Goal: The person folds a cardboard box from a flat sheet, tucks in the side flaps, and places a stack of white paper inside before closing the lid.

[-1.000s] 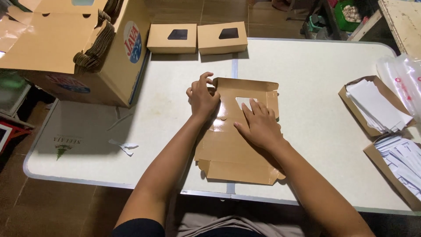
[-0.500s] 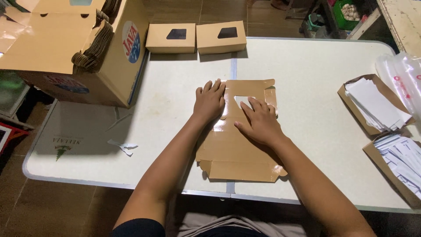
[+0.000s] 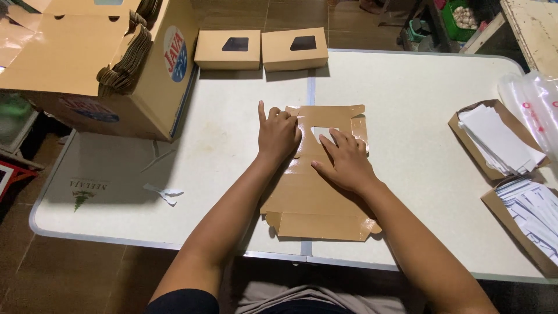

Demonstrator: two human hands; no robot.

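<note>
Stretching across nearly the whole view, the white tabletop carries everything I am working with. At its far left corner stands a big open corrugated carton, stuffed with a stack of flat brown blanks. In the middle, straight in front of me, lies the flat brown cardboard box blank, its cut-out window toward the far end and its folded flaps near the table's front edge. On the right edge sit two shallow cardboard trays holding white paper sheets, with a clear plastic bag just beyond them. At the far edge, side by side and touching, stand two finished window boxes.

My left hand rests on the blank's far left corner, fingers curled with the index finger pointing away from me, gripping nothing. My right hand lies flat and spread on the blank just below the window, pressing it down. A small scrap of white paper lies well to the left of the blank.
</note>
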